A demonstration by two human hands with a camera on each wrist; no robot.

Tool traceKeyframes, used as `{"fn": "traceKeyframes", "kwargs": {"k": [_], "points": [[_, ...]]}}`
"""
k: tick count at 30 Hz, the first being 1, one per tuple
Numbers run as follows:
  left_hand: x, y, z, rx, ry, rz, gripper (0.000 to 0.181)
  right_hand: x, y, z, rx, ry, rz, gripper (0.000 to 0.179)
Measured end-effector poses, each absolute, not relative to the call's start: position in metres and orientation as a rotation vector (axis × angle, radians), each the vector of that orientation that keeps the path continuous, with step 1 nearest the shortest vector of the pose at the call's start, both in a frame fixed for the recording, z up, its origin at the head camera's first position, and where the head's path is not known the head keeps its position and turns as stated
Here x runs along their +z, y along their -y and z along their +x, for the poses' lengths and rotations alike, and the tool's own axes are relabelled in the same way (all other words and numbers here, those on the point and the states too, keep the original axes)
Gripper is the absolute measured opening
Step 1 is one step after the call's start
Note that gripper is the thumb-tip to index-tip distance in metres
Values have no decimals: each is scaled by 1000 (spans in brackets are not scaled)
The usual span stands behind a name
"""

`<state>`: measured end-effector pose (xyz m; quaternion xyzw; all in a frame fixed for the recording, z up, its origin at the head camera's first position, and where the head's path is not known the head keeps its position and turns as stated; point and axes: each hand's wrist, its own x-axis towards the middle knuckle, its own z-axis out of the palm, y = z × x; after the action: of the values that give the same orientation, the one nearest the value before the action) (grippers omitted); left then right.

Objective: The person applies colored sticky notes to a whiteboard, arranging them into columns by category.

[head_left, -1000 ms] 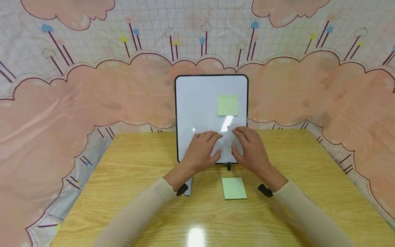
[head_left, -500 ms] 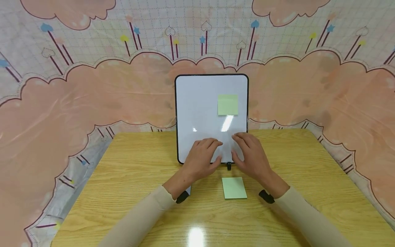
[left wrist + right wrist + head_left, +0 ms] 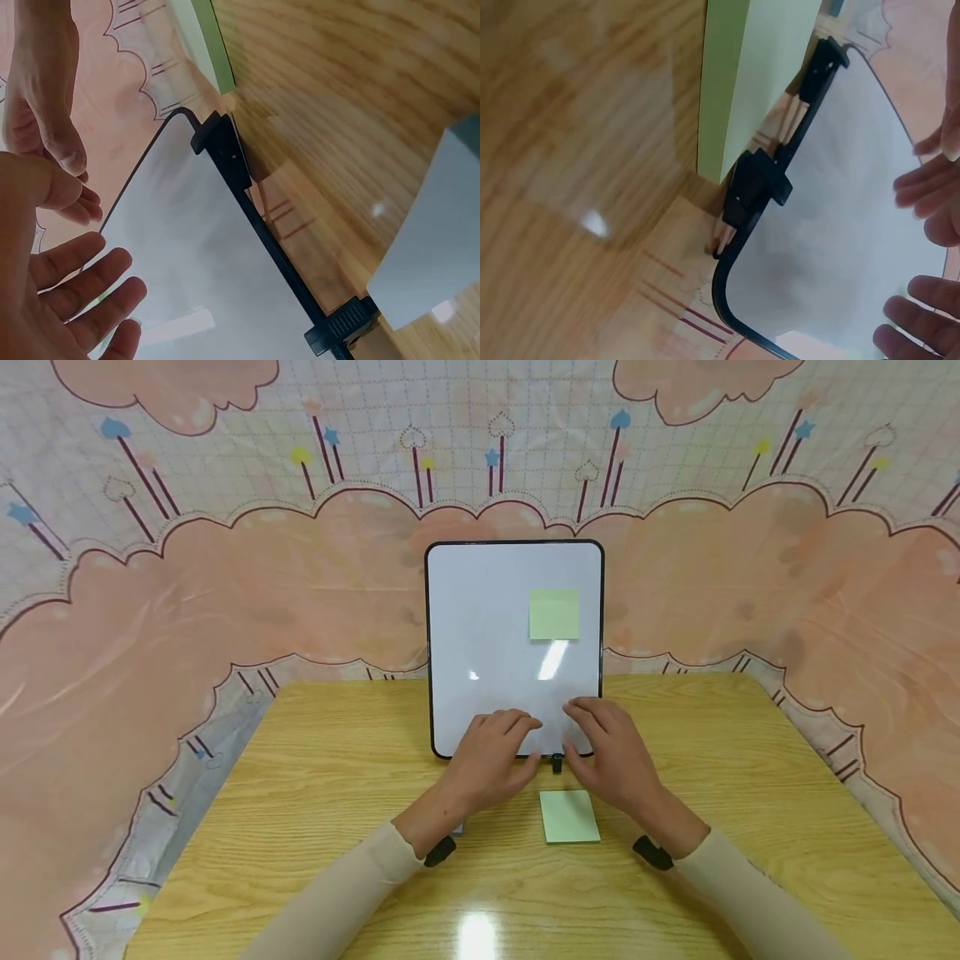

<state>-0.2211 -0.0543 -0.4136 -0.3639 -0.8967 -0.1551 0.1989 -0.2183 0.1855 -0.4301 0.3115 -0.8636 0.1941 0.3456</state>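
My left hand (image 3: 491,760) and right hand (image 3: 617,760) hover before the lower part of a white board (image 3: 487,618) with a black frame. Both are empty, with fingers relaxed and bent gently toward each other, thumbs apart from them. A light green sticky note (image 3: 553,614) is stuck on the board's upper right. Below the right hand, a light green pad of sticky notes (image 3: 569,817) lies on the table. Mostly hidden by the left wrist is a pale bluish pad (image 3: 458,827), shown larger as a pale block (image 3: 435,232) in the left wrist view.
Black clips (image 3: 341,326) support the board's bottom edge; one clip (image 3: 557,763) shows in the head view. The wooden table (image 3: 337,760) ends at a patterned cloth backdrop (image 3: 337,585). Black straps sit at both wrists.
Both hands have moved down and slightly toward me, from the board's lower middle to its bottom edge. The board, green note and green pad have stayed put.
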Motion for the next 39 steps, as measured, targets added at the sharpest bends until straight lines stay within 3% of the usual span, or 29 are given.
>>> {"fn": "traceKeyframes", "kwargs": {"k": [39], "points": [[-428, 51, -191, -311, 2741, -1144, 44, -444, -185, -187, 508, 2485, 868, 44]]}}
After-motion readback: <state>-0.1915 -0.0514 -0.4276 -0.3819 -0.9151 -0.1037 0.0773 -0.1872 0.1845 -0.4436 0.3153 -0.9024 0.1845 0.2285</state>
